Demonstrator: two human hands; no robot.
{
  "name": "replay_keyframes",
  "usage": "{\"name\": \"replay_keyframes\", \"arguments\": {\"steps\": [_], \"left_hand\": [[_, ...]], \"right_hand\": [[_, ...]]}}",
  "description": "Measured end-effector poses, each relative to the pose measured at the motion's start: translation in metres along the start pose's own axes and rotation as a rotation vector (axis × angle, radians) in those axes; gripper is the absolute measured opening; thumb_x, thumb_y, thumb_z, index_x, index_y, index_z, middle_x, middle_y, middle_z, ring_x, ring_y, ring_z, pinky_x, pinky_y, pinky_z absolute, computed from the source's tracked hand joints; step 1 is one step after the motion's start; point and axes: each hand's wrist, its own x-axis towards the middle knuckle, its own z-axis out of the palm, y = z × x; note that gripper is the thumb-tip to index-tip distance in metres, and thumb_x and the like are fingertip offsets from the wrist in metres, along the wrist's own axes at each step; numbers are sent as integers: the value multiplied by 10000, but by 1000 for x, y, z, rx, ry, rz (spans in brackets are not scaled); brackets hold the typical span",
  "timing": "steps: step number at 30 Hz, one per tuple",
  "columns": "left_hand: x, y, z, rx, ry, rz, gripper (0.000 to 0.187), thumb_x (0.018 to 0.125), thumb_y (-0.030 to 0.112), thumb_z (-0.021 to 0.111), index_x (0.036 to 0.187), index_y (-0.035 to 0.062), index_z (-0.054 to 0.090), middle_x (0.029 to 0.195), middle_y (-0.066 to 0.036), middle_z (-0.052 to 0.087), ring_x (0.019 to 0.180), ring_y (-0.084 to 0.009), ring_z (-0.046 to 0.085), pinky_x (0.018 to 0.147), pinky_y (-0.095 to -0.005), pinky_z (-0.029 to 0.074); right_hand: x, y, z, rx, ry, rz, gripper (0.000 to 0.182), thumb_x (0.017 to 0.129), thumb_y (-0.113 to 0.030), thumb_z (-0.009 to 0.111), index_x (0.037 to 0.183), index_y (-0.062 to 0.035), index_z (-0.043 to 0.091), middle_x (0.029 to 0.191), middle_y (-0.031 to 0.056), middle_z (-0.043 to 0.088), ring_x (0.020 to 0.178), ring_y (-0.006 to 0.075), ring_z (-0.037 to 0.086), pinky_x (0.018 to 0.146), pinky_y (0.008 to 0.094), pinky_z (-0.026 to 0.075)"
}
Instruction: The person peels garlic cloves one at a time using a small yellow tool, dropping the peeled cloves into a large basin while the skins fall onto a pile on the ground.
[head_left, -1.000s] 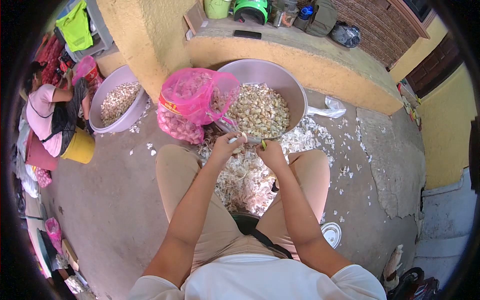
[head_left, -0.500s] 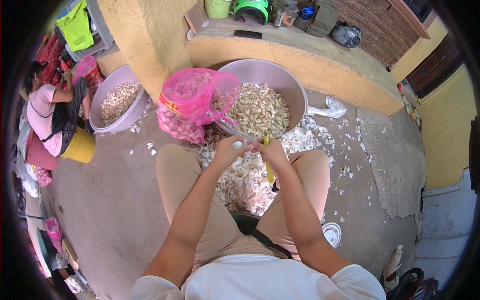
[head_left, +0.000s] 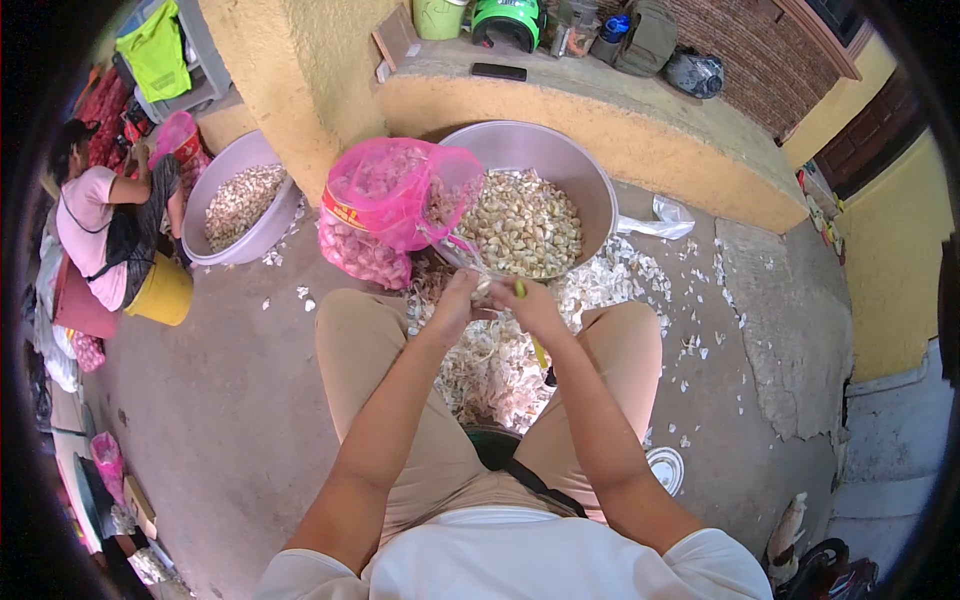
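Note:
My left hand [head_left: 456,308] is closed around a pale garlic piece [head_left: 482,291], partly hidden by the fingers. Close beside it, my right hand [head_left: 534,307] grips a small knife with a yellow-green handle [head_left: 540,354]; its blade cannot be made out. Both hands meet between my knees, above a heap of garlic skins [head_left: 490,375]. Just beyond them stands a wide lilac tub [head_left: 596,190] holding many garlic cloves [head_left: 525,225]. A pink mesh bag [head_left: 365,255] of garlic leans against the tub's left side.
At the left, a person [head_left: 100,215] sits on a yellow bucket [head_left: 163,292] near another lilac tub [head_left: 240,250] of garlic. A ledge [head_left: 600,100] behind carries a green helmet [head_left: 507,22], a phone [head_left: 499,72] and a backpack [head_left: 645,40]. A white lid [head_left: 664,470] lies by my right leg.
My hands have shifted slightly and turned; the left fingers now curl more around the garlic piece. The right hand has rotated the knife, and less of its handle shows.

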Motion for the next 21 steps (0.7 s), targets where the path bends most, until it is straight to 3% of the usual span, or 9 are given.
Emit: {"name": "replay_keyframes", "arguments": {"steps": [2, 4, 8, 10, 16, 21], "left_hand": [[-4, -1, 10, 186, 111, -9, 290, 897, 334, 331, 1067, 108, 396, 905, -58, 528, 612, -179, 531, 528, -310, 464], [0, -6, 4, 168, 16, -98, 293, 898, 351, 320, 1053, 113, 388, 878, -46, 502, 590, -166, 514, 506, -326, 461], [0, -4, -4, 194, -121, -186, 287, 895, 365, 341, 1025, 114, 387, 811, -23, 453, 572, -131, 485, 464, -333, 454], [1, -4, -2, 216, -88, -103, 269, 891, 350, 372, 1021, 115, 389, 766, -21, 453, 545, -121, 469, 445, -319, 451], [4, -10, 3, 359, 38, -15, 258, 880, 315, 425, 1016, 96, 402, 635, -19, 443, 471, -110, 438, 378, -282, 432], [-2, -1, -2, 604, 118, 100, 255, 877, 312, 430, 956, 70, 447, 635, -27, 452, 468, -107, 445, 354, -271, 420]], "right_hand": [[-4, -3, 7, -147, -7, -22, 428, 732, -347, 635, 969, 2, 562, 737, 127, 596, 663, 218, 570, 609, 319, 439], [-5, -5, 8, -191, 31, -53, 422, 721, -339, 644, 950, 5, 562, 748, 162, 592, 701, 272, 578, 636, 335, 440], [-3, -6, 5, -104, 56, -69, 392, 717, -287, 650, 961, 3, 549, 743, 155, 590, 676, 249, 575, 617, 329, 438], [-3, -6, 3, -139, 71, -45, 396, 732, -230, 643, 1038, -14, 515, 722, 130, 581, 634, 214, 558, 577, 313, 432], [-13, -14, 14, -560, 100, -199, 427, 763, -200, 551, 1122, -44, 383, 750, 214, 580, 695, 368, 572, 593, 428, 445], [-10, -19, 6, -548, -15, -193, 414, 750, -189, 548, 1104, -48, 386, 774, 217, 579, 700, 376, 566, 608, 438, 445]]}}
